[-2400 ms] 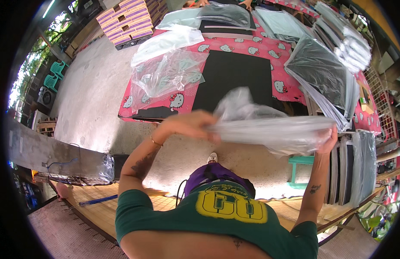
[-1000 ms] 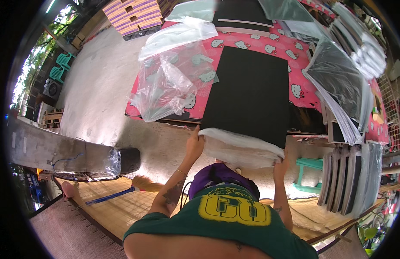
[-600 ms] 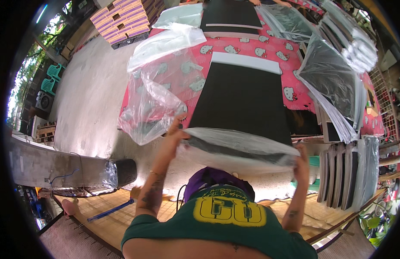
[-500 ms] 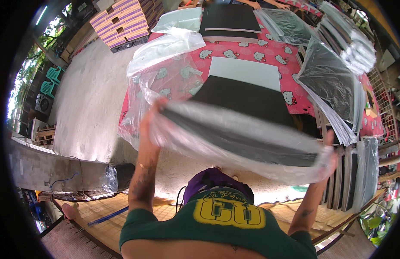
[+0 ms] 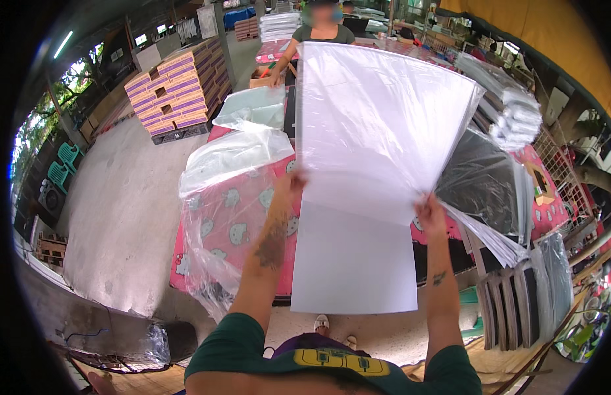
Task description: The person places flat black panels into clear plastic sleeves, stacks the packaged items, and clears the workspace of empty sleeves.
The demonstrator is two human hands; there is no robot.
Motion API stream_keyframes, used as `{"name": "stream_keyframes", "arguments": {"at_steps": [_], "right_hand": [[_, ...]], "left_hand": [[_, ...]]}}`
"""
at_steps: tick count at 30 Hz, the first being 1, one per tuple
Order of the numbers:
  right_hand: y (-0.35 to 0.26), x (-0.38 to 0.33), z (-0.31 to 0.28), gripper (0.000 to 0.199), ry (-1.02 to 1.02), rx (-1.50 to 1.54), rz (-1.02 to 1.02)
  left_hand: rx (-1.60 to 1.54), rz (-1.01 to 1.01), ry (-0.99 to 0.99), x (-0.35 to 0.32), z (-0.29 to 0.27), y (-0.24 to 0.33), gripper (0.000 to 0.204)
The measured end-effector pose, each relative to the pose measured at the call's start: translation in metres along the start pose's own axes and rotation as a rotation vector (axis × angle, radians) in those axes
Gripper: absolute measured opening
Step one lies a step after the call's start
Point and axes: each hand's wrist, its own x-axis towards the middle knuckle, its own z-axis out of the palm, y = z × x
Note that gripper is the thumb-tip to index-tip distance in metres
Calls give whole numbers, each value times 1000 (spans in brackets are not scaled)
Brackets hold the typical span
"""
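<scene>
A clear plastic sleeve (image 5: pixel 384 112) covers a large white panel tilted up in front of me. My left hand (image 5: pixel 294 181) is closed on the sleeve's left edge. My right hand (image 5: pixel 428 212) pinches gathered plastic on the right side, a little nearer to me. Below both hands a plain white sheet (image 5: pixel 355 260) reaches past the table's near edge; I cannot tell whether it is one piece with the panel above. Left of my left arm, loose clear plastic (image 5: pixel 229 197) lies over the pink patterned tablecloth (image 5: pixel 180 260).
Plastic-wrapped dark boards (image 5: pixel 483 178) lie at the right, with several upright panels (image 5: pixel 513 306) below them. Across the table a person (image 5: pixel 322 29) rests a hand near folded plastic (image 5: pixel 252 105). A stack of tan and purple boxes (image 5: pixel 177 89) stands left on the concrete floor (image 5: pixel 114 217).
Both hands have moved forward and closer together with the sleeve. A black surface showed inside it before; now a raised white one does. My view has tilted up, bringing the other person into sight.
</scene>
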Motion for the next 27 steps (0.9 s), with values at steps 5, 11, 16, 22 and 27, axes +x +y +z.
{"name": "stream_keyframes", "arguments": {"at_steps": [5,11,16,22,27], "right_hand": [[14,-44,-79,17,320,-1360,-34],[11,-22,-11,28,36,-875,-296],[8,-46,-20,32,60,-806,-295],[2,-101,6,32,-18,-759,-394],[-10,-149,17,33,-2,-818,-460]], "left_hand": [[1623,576,295,-120,9,-20,38],[1554,298,952,-308,-115,40,40],[915,1021,856,-201,12,143,30],[2167,480,262,-106,-34,72,50],[1362,557,-56,-61,46,-17,69]]}}
